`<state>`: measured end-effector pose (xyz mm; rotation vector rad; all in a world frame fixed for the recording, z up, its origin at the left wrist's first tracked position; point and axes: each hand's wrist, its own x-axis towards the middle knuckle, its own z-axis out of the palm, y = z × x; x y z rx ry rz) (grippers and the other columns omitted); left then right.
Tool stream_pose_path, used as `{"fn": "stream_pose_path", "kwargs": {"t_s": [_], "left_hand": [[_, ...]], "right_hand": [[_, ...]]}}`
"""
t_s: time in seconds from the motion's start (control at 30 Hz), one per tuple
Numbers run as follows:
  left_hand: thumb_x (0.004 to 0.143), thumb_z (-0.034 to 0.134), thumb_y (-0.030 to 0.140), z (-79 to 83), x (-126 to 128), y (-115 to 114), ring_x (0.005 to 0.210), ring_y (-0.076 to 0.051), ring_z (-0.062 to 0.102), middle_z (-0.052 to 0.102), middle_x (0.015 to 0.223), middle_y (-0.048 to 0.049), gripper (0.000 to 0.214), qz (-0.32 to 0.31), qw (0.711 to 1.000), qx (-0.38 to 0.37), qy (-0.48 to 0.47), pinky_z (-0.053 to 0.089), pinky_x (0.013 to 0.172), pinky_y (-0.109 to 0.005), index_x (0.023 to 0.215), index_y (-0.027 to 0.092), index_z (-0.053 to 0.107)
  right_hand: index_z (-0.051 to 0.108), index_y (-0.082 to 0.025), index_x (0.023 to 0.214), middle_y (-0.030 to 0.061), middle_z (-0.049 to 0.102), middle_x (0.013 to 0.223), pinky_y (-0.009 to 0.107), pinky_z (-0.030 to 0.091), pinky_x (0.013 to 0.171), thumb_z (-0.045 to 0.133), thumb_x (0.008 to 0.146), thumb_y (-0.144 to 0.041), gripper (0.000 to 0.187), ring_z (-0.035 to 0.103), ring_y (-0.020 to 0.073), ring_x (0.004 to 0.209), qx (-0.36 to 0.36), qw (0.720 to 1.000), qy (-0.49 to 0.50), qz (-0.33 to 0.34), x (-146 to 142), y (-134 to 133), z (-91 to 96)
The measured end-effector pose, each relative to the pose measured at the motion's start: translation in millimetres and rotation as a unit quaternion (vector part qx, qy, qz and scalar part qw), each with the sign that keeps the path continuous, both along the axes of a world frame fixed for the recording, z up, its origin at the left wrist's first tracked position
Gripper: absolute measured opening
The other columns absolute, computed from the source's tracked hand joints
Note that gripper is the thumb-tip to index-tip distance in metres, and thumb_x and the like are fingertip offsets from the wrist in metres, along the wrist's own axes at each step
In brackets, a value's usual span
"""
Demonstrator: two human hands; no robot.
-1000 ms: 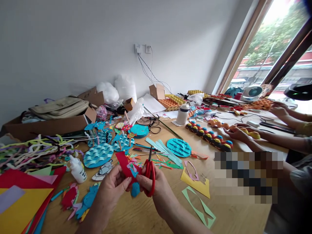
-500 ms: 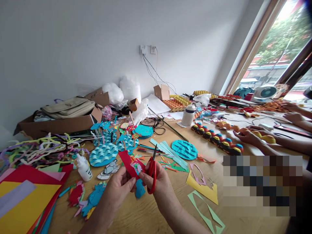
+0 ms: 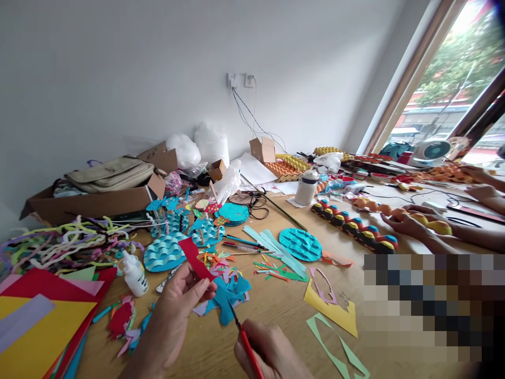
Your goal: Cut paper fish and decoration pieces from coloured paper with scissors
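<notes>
Between the thumb and fingers of my left hand (image 3: pixel 183 295) is a strip of red paper (image 3: pixel 193 258) with an uneven cut edge. My right hand (image 3: pixel 268 345) grips red-handled scissors (image 3: pixel 248 342). Their dark blades point forward and left, over a blue paper scrap (image 3: pixel 224 297). That scrap lies with a heap of coloured paper cuttings (image 3: pixel 226 268) beyond my hands. Left of my left hand sit cut paper shapes, among them a red one (image 3: pixel 122 318). A white glue bottle (image 3: pixel 134 273) stands behind them.
Stacked coloured paper sheets (image 3: pixel 35 321) cover the left front. Pipe cleaners (image 3: pixel 59 242) lie behind them. Wavy blue paper discs (image 3: pixel 300 245), a white mug (image 3: pixel 306 188) and painted egg-carton strips (image 3: pixel 355 226) stand beyond. Other people's hands (image 3: pixel 410 223) work at the right.
My right hand with the scissors has come away from the red paper, down and towards me. My left hand has shifted slightly left, still holding the paper. The cutting heap is now more visible.
</notes>
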<state>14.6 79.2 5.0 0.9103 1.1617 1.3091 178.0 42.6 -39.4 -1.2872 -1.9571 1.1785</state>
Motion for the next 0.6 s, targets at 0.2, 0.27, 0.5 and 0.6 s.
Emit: {"fn": "stream_pose_path", "kwargs": {"t_s": [0.2, 0.27, 0.5, 0.6], "left_hand": [[0.065, 0.067, 0.024, 1.1, 4, -6, 0.068, -0.014, 0.059, 0.063, 0.068, 0.0012, 0.014, -0.044, 0.999, -0.006, -0.014, 0.050, 0.067, -0.027, 0.076, 0.018, 0.059], [0.067, 0.065, 0.023, -1.1, 3, -7, 0.070, -0.015, 0.059, 0.063, 0.071, 0.0008, 0.012, -0.054, 0.998, -0.010, -0.015, 0.049, 0.069, -0.028, 0.078, 0.019, 0.059], [0.073, 0.059, 0.021, -3.1, 7, -8, 0.082, -0.017, 0.061, 0.067, 0.092, -0.0018, 0.023, -0.108, 0.993, -0.008, -0.044, 0.048, 0.076, -0.029, 0.097, 0.022, 0.057], [0.072, 0.060, 0.021, -3.5, 8, -9, 0.085, -0.019, 0.062, 0.068, 0.096, -0.0032, 0.026, -0.114, 0.992, -0.005, -0.051, 0.048, 0.078, -0.030, 0.098, 0.022, 0.058]], "right_hand": [[0.033, -0.018, 0.058, -0.0058, 0.030, 0.049, 0.019, 0.020, 0.042, 0.040, 0.077, -0.027, 0.022, 0.024, 0.0065, 0.045, 0.015, 1.000, -0.009, -0.015, -12, 5, 5.5], [0.035, -0.018, 0.059, -0.0054, 0.032, 0.049, 0.019, 0.021, 0.043, 0.040, 0.077, -0.027, 0.021, 0.025, 0.0066, 0.046, 0.017, 1.000, -0.009, -0.018, -14, 7, 8.6], [0.039, -0.017, 0.057, -0.0051, 0.030, 0.051, 0.019, 0.020, 0.044, 0.043, 0.076, -0.026, 0.022, 0.025, 0.0072, 0.049, 0.042, 0.997, -0.024, -0.052, -14, 11, 11.4], [0.042, -0.016, 0.057, -0.0051, 0.031, 0.051, 0.020, 0.020, 0.044, 0.044, 0.076, -0.026, 0.021, 0.025, 0.0071, 0.048, 0.052, 0.997, -0.034, -0.052, -14, 12, 11.7]]}}
